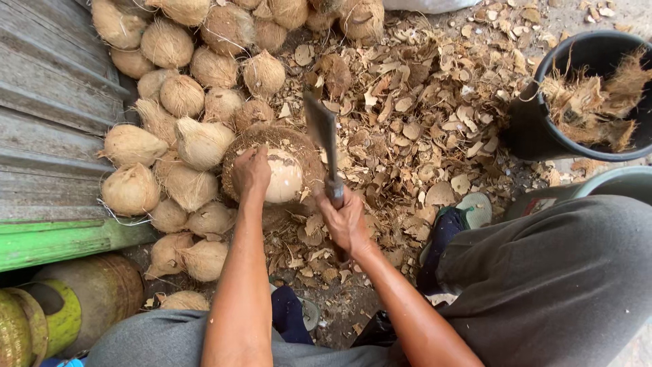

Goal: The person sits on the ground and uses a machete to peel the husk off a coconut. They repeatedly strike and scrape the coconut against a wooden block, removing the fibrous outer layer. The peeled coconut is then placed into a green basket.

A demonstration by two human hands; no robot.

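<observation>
My left hand (251, 170) presses down on a partly peeled coconut (284, 175), pale where the husk is cut away, resting on a round husk-covered block (302, 146). My right hand (346, 221) grips the handle of a cleaver (322, 132), whose dark blade points away from me and stands just right of the coconut, above the shell scraps.
A heap of husked coconuts (183, 102) lies to the left and behind. Shell chips (421, 115) cover the ground. A black bucket of fibre (591, 95) stands at the right, a corrugated wall (47, 102) at the left. My sandalled foot (462, 214) rests near the chips.
</observation>
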